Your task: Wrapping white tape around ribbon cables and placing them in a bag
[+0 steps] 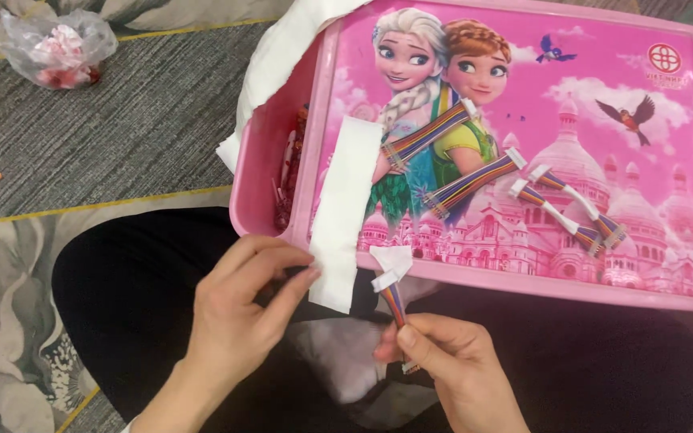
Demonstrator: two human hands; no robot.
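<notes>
Rainbow-striped wires make up the short ribbon cable (395, 303) that we pinch in our right hand (443, 365), thumb and fingertips closed on its lower part just above our lap. Its long axis runs nearly upright in the view, leaning a little to the left as it rises from that hand toward the near edge of the pink tray (515, 282). A small white tab (392, 265) is wrapped around its upper end and touches that edge. Our left hand (238, 309) sits to the left of the cable and slightly higher, fingers curled with the thumb and forefinger meeting at the edge of a long white strip (345, 210) that lies along the tray's left part and hangs over its front. We judge that it is nipping the strip, though the contact itself is partly hidden. So the cable's tabbed end lies between our two hands, up and left of the right, just right of the left fingertips. Farther out on the tray's picture-printed top lie four more ribbon cables (475, 183) with white connectors, all slanted. A white sheet (274, 64) drapes over the tray's far left corner. On the grey patterned mat (122, 120) beyond it sits a crumpled clear plastic bag (56, 46).
</notes>
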